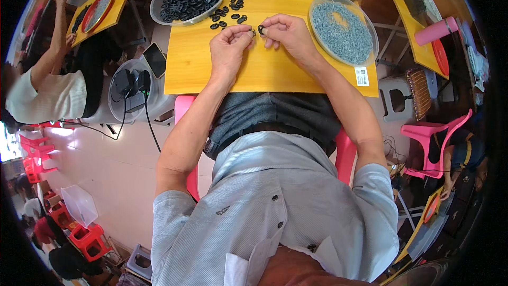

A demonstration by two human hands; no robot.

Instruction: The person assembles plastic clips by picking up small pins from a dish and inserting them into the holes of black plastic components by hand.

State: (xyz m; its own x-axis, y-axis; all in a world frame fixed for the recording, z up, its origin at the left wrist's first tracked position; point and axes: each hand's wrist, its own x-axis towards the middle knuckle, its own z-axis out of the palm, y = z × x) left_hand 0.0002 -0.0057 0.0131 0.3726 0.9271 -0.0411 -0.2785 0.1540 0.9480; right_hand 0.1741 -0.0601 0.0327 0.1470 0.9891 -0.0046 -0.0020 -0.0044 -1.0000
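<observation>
Right hand (286, 33) pinches a black ring (261, 29), left hand (228, 47) a tiny part too small to identify

You have one view only, from the camera on your head, looking steeply down over your chest and lap to the yellow table (264, 82) in front of you. Its far edge lies toward the top of the frame and its near edge sits just above your waist. Your left hand (228, 47) and right hand (288, 34) meet near the table's middle, fairly close to the lens, with your forearms coming up from below. The fisheye bends the table's edges and pulls the floor, pink chairs (431, 137) and neighbouring workers into the rim.
</observation>
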